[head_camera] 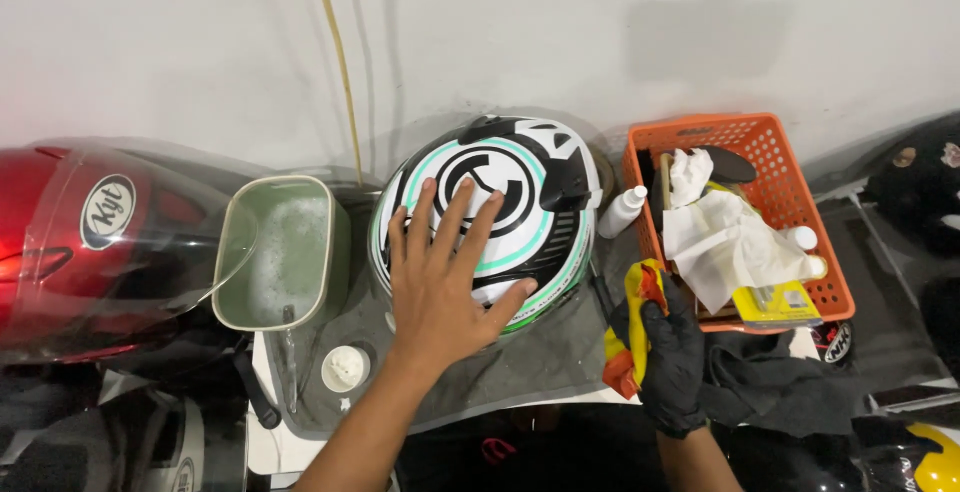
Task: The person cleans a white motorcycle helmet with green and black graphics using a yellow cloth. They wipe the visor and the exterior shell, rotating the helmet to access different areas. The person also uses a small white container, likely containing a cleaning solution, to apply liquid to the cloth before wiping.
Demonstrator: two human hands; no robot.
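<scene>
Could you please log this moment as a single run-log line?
left hand: bare, flat on white helmet | right hand: black glove, gripping yellow cloth | nearby: green tub, orange basket

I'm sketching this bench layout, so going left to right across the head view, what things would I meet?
Glossy red helmet → pale green tub of soapy water → white, black and teal helmet under the bare left hand → small white plastic bottle → yellow-and-orange cloth in the black-gloved right hand → orange plastic basket.

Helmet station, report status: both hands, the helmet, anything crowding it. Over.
Left hand bare, flat on white helmet. Right hand gloved, gripping yellow cloth. Soapy tub left, spray bottle and orange basket right.
</scene>
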